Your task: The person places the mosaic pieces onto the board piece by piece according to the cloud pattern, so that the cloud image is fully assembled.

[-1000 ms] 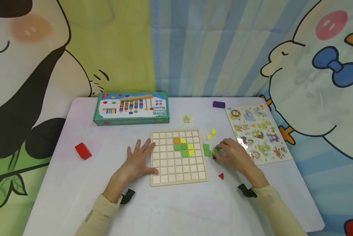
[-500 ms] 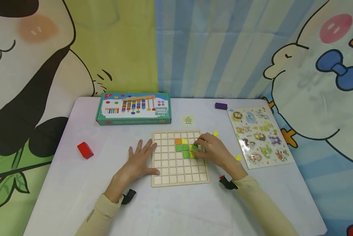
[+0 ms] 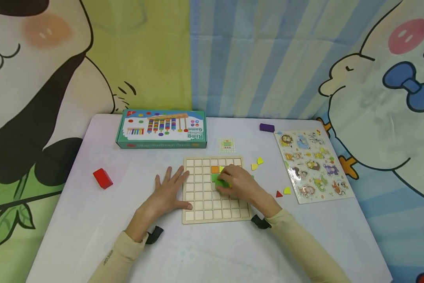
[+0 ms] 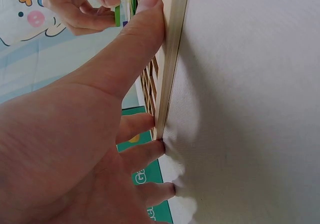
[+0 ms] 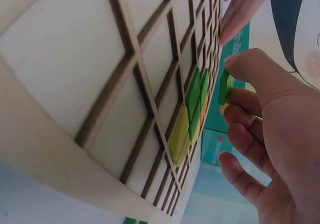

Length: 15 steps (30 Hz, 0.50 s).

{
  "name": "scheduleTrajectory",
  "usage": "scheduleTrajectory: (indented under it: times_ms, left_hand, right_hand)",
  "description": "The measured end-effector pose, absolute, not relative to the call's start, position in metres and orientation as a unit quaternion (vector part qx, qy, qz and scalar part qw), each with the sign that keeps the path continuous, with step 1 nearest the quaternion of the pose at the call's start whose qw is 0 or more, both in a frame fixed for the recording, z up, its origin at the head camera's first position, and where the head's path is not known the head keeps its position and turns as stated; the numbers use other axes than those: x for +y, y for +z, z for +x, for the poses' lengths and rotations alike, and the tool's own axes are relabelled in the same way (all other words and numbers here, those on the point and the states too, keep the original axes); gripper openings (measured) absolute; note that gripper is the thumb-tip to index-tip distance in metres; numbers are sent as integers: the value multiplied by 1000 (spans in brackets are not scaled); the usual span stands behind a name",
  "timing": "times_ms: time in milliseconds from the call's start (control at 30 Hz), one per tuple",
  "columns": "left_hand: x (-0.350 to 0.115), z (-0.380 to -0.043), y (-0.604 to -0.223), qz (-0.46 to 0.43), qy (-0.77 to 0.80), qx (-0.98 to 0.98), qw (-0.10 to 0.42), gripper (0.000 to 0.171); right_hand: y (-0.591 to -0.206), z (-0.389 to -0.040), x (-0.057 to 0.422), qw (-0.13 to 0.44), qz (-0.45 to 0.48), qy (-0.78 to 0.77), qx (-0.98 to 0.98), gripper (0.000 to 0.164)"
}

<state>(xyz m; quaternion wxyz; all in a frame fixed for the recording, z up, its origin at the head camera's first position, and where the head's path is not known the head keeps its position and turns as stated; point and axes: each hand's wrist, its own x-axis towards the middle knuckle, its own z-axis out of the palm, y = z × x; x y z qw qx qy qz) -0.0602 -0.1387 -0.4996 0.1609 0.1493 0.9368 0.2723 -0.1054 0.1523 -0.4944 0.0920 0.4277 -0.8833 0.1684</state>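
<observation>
A wooden grid board lies on the table. My left hand is spread at its left side, with the thumb on top of the frame and the other fingertips along the edge. Over the board's middle, my right hand pinches a small green square tile between thumb and index finger; the tile is raised above the grid. Set in the cells are an orange square, green squares and yellow pieces. In the head view the right hand hides part of this pattern.
Right of the board lie yellow pieces and a red triangle. Behind it are a small pattern card and a green game box. An animal picture board, a purple block and a red block sit farther out.
My right hand has moved left from the loose pieces beside the board to over its middle, carrying the green tile. The left hand has stayed at the board's edge.
</observation>
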Motion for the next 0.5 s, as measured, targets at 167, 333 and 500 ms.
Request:
scheduleTrajectory:
  times_ms: [167, 333, 500]
  left_hand:
    - [-139, -60, -499, 150, 270, 938, 159, 117]
    - [-139, -60, -499, 149, 272, 937, 159, 118]
    - [-139, -60, -499, 146, 276, 935, 165, 118]
  right_hand:
    - [-498, -104, 147, 99, 440, 166, -877, 26]
    - [-500, -102, 145, 89, 438, 156, -881, 27]
    - [-501, -101, 145, 75, 432, 146, -887, 27]
